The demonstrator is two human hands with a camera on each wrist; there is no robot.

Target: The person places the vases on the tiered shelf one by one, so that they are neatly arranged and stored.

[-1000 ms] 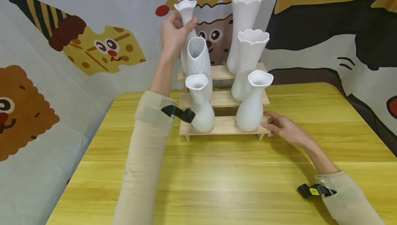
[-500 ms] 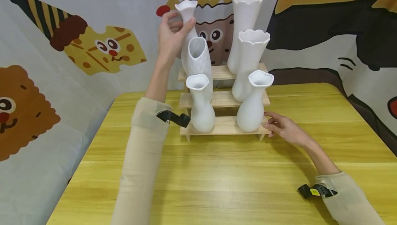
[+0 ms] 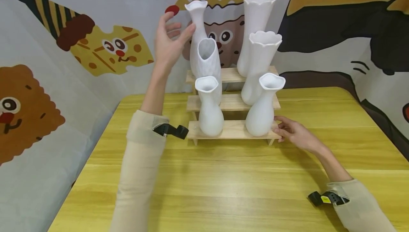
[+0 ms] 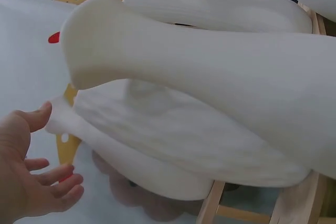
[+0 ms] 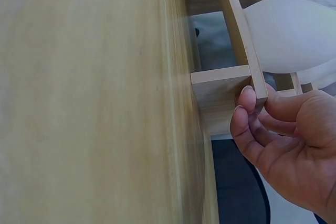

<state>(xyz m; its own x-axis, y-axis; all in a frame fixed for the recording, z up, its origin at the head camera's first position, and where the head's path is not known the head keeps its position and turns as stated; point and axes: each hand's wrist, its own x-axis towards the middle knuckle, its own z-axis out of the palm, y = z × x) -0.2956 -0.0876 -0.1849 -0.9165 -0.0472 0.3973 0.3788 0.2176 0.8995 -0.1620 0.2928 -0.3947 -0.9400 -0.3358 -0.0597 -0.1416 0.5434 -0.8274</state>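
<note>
My left hand (image 3: 169, 43) is in the air with its fingers spread, just left of a slim white vase (image 3: 197, 22) on the top left of a three-step wooden stand (image 3: 233, 130). In the left wrist view, that hand (image 4: 39, 166) holds nothing and its fingers are apart from the vases. My right hand (image 3: 295, 134) pinches the right end of the stand's lowest step; the right wrist view has thumb and fingers around the board's end (image 5: 257, 90). A short white vase (image 3: 260, 114) stands close by that hand on the same step.
Behind it rise two scalloped white vases, one on the middle step (image 3: 260, 65) and a taller one (image 3: 255, 22) on the top. On the left are a slanted-mouth vase (image 3: 209, 65) and a short vase (image 3: 211, 114). A printed cloth (image 3: 105, 79) hangs behind the wooden table (image 3: 223, 189).
My left hand has let go of the slim vase at the top left and drawn away to the left, fingers spreading. The right hand keeps its pinch on the stand.
</note>
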